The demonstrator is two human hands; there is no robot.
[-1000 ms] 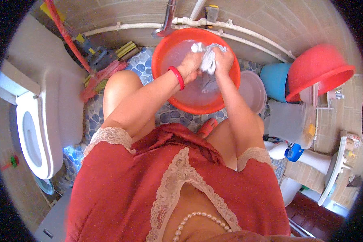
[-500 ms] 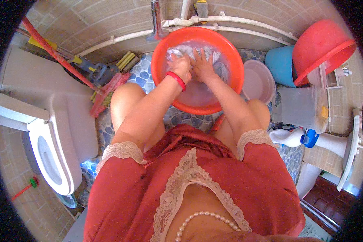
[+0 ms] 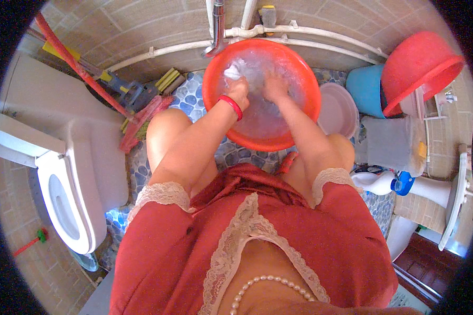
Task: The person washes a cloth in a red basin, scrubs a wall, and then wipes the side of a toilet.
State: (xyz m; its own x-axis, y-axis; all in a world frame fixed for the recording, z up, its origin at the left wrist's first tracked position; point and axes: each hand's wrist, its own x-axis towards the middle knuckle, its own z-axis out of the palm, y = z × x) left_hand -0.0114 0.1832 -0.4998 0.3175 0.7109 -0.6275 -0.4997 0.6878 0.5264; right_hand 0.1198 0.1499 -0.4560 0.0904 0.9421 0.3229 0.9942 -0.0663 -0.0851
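Note:
An orange-red basin (image 3: pixel 209 79) of cloudy, sudsy water stands on the floor between my knees. Inside it, a wet white cloth (image 3: pixel 234 69) pokes out of the water at the left; the rest lies under the suds, its outline lost. My left hand (image 3: pixel 238 90), with a red band at the wrist, is closed at the near edge of this cloth. Right of it, my right hand (image 3: pixel 275 86) dips into the water with its fingers apart. Foam blurs its fingertips, and no cloth shows in its grasp.
A pale pink basin (image 3: pixel 338 110) touches the orange one's right side. Beyond are a blue bucket (image 3: pixel 363 89) and a tilted red tub (image 3: pixel 416 65). White pipes (image 3: pixel 331 35) run along the wall behind. A toilet (image 3: pixel 71 210) and mops (image 3: pixel 142 118) stand left.
The white cloth has mostly sunk under the water, with only a piece at the left showing. My right hand has moved slightly right, away from my left. More foam covers the water.

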